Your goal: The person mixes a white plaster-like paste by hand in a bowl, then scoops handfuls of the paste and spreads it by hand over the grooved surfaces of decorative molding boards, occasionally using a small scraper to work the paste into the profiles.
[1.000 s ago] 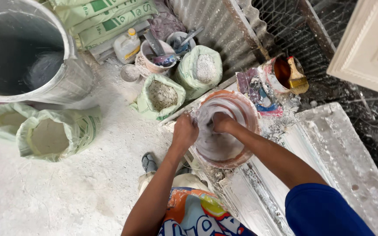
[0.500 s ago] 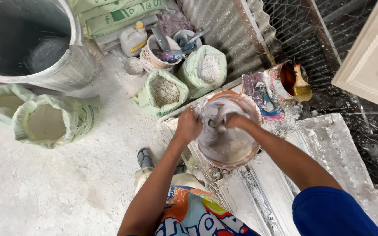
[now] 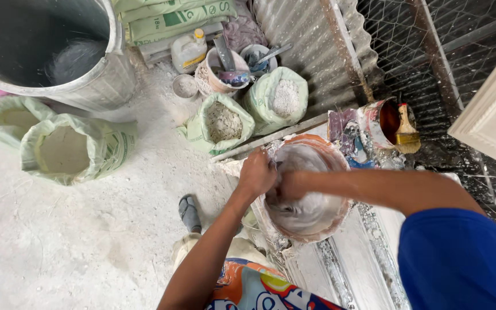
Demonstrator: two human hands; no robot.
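Note:
An orange-rimmed bowl (image 3: 340, 167) holding wet white paste sits on a white plaster-spattered slab. My left hand (image 3: 256, 173) grips the bowl's left rim, fingers curled over the edge. My right hand (image 3: 291, 185) reaches in from the right, arm in a blue sleeve, and is down in the paste near the left wall. Its fingers are coated and partly sunk, so I cannot see whether they hold anything.
A big metal drum (image 3: 105, 86) stands top left. Open green sacks of powder (image 3: 70, 150) (image 3: 223, 123) (image 3: 286, 97), a white jug (image 3: 188, 53) and tubs with tools lie on the dusty floor. A paint tin (image 3: 381, 117) with a brush (image 3: 407, 130) is right of the bowl. My sandalled foot (image 3: 189, 212) is below.
My right hand has shifted from the bowl's upper part down toward its left side in the paste. My left hand stays on the rim.

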